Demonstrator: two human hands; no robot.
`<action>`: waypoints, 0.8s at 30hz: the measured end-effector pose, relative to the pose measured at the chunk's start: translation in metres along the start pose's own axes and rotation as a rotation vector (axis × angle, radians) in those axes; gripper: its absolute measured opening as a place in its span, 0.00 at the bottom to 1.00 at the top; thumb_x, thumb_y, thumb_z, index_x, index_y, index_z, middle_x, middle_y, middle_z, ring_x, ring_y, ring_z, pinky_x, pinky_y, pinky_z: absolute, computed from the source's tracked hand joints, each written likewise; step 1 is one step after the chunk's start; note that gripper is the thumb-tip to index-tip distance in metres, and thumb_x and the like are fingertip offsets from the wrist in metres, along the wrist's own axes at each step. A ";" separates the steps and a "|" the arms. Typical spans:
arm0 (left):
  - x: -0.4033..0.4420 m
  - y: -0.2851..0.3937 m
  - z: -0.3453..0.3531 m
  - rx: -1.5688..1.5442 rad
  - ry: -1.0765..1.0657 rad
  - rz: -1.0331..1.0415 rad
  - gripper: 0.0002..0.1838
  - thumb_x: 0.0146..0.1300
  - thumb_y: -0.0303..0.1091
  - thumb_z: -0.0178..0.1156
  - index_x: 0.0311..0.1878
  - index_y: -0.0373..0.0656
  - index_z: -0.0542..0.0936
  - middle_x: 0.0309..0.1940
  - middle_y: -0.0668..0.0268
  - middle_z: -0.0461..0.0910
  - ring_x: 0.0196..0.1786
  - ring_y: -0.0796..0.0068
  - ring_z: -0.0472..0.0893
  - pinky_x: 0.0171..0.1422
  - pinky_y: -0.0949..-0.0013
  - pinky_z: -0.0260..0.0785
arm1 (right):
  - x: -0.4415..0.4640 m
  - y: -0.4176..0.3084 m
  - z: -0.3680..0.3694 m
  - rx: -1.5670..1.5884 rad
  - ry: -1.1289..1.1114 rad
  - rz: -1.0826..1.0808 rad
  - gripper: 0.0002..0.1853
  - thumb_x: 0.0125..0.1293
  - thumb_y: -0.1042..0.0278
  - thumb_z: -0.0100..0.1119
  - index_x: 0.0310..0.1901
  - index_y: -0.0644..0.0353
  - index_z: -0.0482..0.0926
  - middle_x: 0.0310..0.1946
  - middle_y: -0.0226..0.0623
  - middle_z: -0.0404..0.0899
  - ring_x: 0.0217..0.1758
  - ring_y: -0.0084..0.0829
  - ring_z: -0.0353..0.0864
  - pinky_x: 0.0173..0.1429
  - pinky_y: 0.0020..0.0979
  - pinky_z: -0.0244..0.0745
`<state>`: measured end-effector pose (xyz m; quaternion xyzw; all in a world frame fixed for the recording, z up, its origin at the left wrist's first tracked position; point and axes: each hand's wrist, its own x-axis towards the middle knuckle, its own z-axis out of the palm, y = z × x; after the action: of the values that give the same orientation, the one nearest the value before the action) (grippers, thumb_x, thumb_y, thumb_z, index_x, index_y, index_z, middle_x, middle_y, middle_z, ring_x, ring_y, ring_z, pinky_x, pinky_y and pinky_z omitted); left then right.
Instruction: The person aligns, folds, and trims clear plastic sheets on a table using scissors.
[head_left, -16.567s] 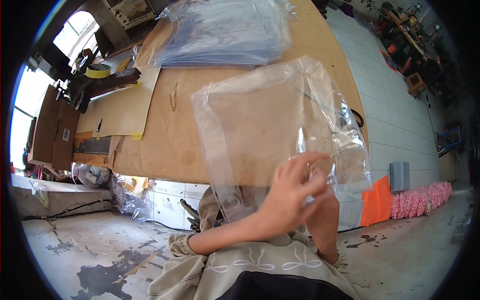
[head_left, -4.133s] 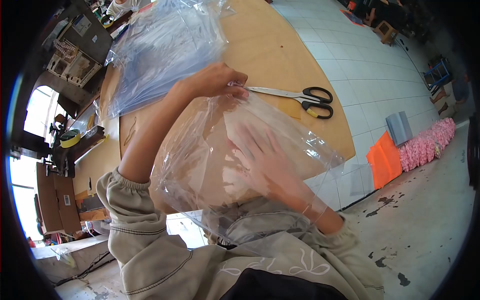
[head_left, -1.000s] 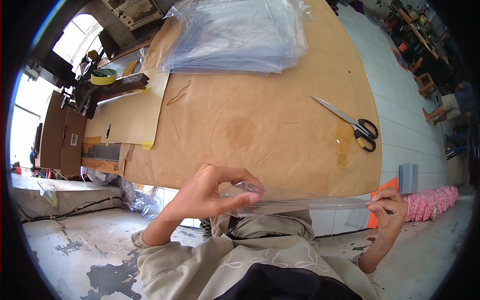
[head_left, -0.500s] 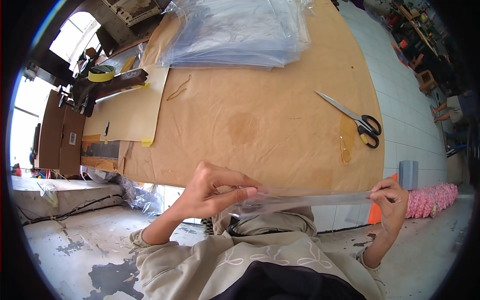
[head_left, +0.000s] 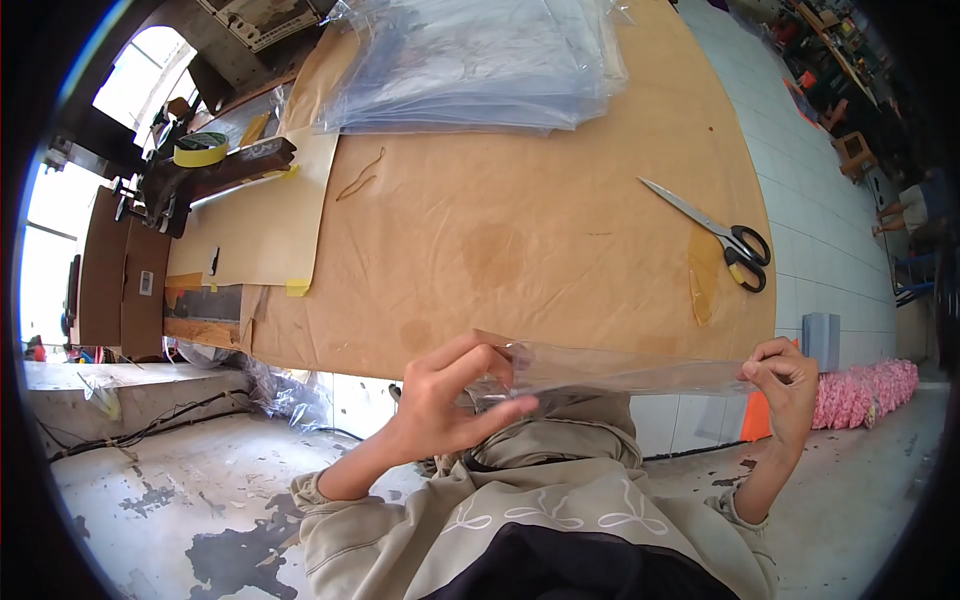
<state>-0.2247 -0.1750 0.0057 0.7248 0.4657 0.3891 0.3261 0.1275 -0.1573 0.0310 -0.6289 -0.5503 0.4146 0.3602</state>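
A clear plastic sheet (head_left: 640, 371) is stretched in a narrow band between my two hands, over my lap at the table's near edge. My left hand (head_left: 455, 393) curls round its left end, thumb a little apart from the fingers, with the plastic between them. At the right end, my right hand (head_left: 783, 378) pinches the sheet between thumb and fingers. Black-handled scissors (head_left: 722, 238) lie on the brown-covered table (head_left: 560, 280), blades toward the upper left. Farther back on the table is a stack of clear plastic sheets (head_left: 470, 75).
A tape roll (head_left: 201, 150) sits on a dark metal device at the left, near a cardboard box (head_left: 142, 288). A thin cord (head_left: 361, 175) lies on the table. Pink bundled material (head_left: 865, 393) and a grey block (head_left: 821, 341) are at the right. A person is partly visible at the far right.
Since half a second ago, my left hand has loosened, its thumb moving away from the fingers. The plastic band is spread slightly wider. Earlier, the sheet was opened out and the scissors were beneath or beside it.
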 end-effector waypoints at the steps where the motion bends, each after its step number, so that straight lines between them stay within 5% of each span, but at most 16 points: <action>1: -0.004 -0.005 0.005 -0.060 0.049 -0.018 0.12 0.50 0.31 0.69 0.25 0.38 0.74 0.31 0.58 0.80 0.36 0.66 0.82 0.41 0.72 0.72 | 0.000 0.000 0.000 0.010 -0.013 0.006 0.02 0.48 0.79 0.66 0.24 0.67 0.83 0.26 0.34 0.75 0.28 0.21 0.73 0.32 0.21 0.67; 9: -0.012 -0.007 0.026 -0.508 0.479 -0.154 0.11 0.52 0.20 0.66 0.38 0.32 0.75 0.27 0.61 0.81 0.33 0.79 0.80 0.37 0.79 0.70 | 0.011 -0.013 -0.014 -0.046 -0.289 -0.019 0.02 0.48 0.80 0.66 0.25 0.68 0.83 0.26 0.34 0.76 0.29 0.22 0.76 0.33 0.21 0.71; 16: -0.021 0.015 -0.018 -0.305 0.519 -0.177 0.11 0.56 0.20 0.62 0.42 0.33 0.74 0.28 0.63 0.80 0.32 0.81 0.80 0.37 0.80 0.71 | 0.043 -0.055 0.014 -0.111 -0.492 -0.234 0.12 0.49 0.77 0.67 0.38 0.62 0.82 0.26 0.35 0.80 0.29 0.20 0.78 0.36 0.22 0.73; 19: -0.039 0.024 -0.044 -0.174 0.713 -0.087 0.07 0.55 0.18 0.61 0.36 0.38 0.75 0.27 0.69 0.76 0.28 0.85 0.76 0.31 0.82 0.69 | 0.067 -0.089 0.039 -0.295 -0.654 -0.514 0.10 0.52 0.78 0.63 0.38 0.61 0.82 0.25 0.35 0.80 0.28 0.22 0.79 0.36 0.22 0.73; 21: -0.055 0.035 -0.077 0.077 1.024 0.057 0.05 0.52 0.21 0.62 0.31 0.41 0.76 0.28 0.69 0.74 0.26 0.84 0.73 0.27 0.83 0.66 | 0.085 -0.104 0.063 -0.260 -0.640 -0.755 0.08 0.52 0.76 0.62 0.35 0.59 0.82 0.25 0.32 0.81 0.27 0.24 0.79 0.36 0.23 0.73; 23: -0.073 0.077 -0.120 0.616 1.075 0.314 0.05 0.58 0.28 0.60 0.29 0.44 0.73 0.26 0.74 0.70 0.29 0.85 0.69 0.35 0.79 0.64 | 0.099 -0.129 0.093 -0.141 -0.515 -1.051 0.06 0.51 0.74 0.63 0.33 0.57 0.83 0.26 0.30 0.82 0.29 0.27 0.79 0.38 0.25 0.73; 24: -0.075 0.105 -0.120 0.758 1.177 0.388 0.04 0.61 0.30 0.57 0.32 0.41 0.75 0.26 0.69 0.72 0.31 0.78 0.72 0.39 0.74 0.67 | 0.104 -0.142 0.106 -0.125 -0.430 -1.241 0.05 0.50 0.73 0.63 0.31 0.56 0.83 0.26 0.29 0.82 0.32 0.29 0.79 0.40 0.27 0.73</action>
<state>-0.3042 -0.2690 0.1319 0.5281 0.5298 0.5775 -0.3271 -0.0208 -0.0357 0.1051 -0.1179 -0.8934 0.2137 0.3772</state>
